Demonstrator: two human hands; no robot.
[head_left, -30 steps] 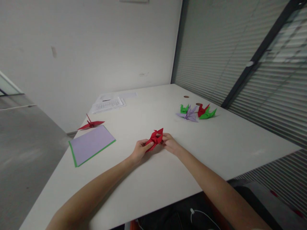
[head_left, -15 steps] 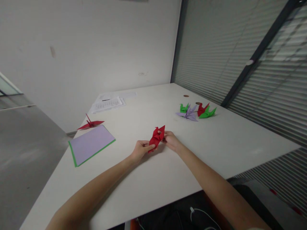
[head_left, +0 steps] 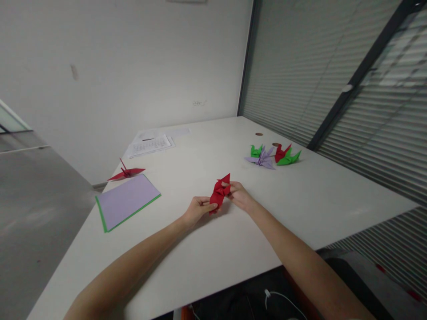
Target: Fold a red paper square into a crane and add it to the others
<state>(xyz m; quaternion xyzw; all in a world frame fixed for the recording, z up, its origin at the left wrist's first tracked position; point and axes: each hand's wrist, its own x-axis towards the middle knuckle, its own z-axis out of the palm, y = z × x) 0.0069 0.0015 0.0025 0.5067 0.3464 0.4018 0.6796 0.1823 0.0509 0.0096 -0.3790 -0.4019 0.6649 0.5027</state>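
A red origami crane (head_left: 219,193) is held between both hands, just above the white table (head_left: 187,266). My left hand (head_left: 197,210) pinches its lower left part, thumb on top and fingers beneath. On the other side, my right hand (head_left: 237,194) grips the crane near its upper right part; some of those fingertips are hidden behind the paper. Its folded points stick up at the top.
Purple and green paper sheets (head_left: 128,200) lie at the left, with another red crane (head_left: 126,172) behind them. Printed papers (head_left: 150,145) and a pen lie farther back. At the right stand a purple crane (head_left: 262,158), green cranes (head_left: 289,158) and a red crane (head_left: 280,152).
Both hands have shifted the red crane very slightly to the right. Its folded points have changed angle a little. The other things stay where they were.
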